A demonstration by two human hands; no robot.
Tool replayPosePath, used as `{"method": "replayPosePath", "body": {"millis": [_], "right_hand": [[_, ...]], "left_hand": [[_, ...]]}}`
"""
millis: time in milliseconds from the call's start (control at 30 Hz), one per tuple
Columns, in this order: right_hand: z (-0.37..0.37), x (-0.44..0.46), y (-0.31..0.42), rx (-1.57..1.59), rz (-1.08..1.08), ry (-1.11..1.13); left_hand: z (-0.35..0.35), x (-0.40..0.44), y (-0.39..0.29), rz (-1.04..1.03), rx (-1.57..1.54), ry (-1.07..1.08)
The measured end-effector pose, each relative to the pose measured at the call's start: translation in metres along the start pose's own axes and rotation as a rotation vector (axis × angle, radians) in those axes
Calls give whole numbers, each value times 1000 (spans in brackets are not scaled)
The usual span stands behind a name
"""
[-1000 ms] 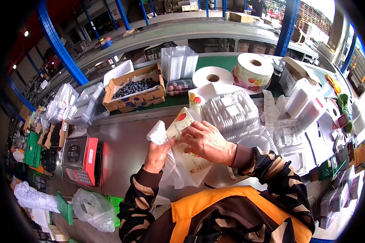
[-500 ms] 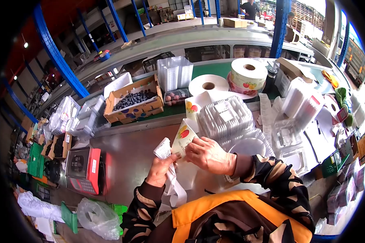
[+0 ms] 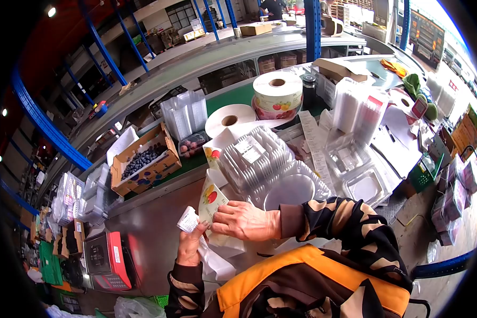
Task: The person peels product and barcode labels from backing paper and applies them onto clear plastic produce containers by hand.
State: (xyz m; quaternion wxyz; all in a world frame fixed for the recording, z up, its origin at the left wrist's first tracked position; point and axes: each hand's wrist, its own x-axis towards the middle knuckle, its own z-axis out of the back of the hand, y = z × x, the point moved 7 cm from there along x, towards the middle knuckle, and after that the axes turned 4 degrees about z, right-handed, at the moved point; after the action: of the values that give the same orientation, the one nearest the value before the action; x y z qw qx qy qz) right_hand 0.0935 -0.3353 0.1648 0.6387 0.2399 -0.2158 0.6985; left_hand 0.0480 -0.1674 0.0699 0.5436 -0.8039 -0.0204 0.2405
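Observation:
My left hand (image 3: 190,246) pinches a white strip of printed labels (image 3: 187,219), whose loose end hangs beneath the hand. My right hand (image 3: 244,220) has its fingers closed on the edge of a fruit-printed label strip (image 3: 209,200), right beside the left fingertips. That strip runs back toward the large label rolls. Just beyond my right hand lie stacked clear plastic clamshells (image 3: 257,156) and a clear container with a round panel (image 3: 289,193). Exactly what the right fingertips grip is partly hidden by the knuckles.
At the left are a red scale (image 3: 107,259) and a cardboard box of blueberries (image 3: 143,161). Behind stand a roll of fruit labels (image 3: 277,94) and a white roll (image 3: 229,120). Clear containers (image 3: 363,183) and papers (image 3: 396,146) lie to the right; a blue post (image 3: 312,32) rises behind.
The camera view has turned right, so the bench appears shifted left and tilted. Both hands still hold the strips, close together; the right hand's fingers lie a little flatter over the fruit-printed strip.

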Motion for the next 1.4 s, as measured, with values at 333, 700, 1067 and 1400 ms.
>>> {"method": "replayPosePath", "body": {"millis": [333, 700, 1067, 1400], "right_hand": [[15, -10, 3, -51, 123, -169], [143, -68, -106, 574, -615, -364], [94, -229, -141, 1076, -1228, -256], [87, -209, -137, 1011, -1233, -167]], "left_hand": [[-19, 2, 2, -5, -24, 20], [123, 60, 47, -159, 494, -137], [70, -16, -47, -636, 423, -154], [-95, -14, -21, -784, 349, 256]]}}
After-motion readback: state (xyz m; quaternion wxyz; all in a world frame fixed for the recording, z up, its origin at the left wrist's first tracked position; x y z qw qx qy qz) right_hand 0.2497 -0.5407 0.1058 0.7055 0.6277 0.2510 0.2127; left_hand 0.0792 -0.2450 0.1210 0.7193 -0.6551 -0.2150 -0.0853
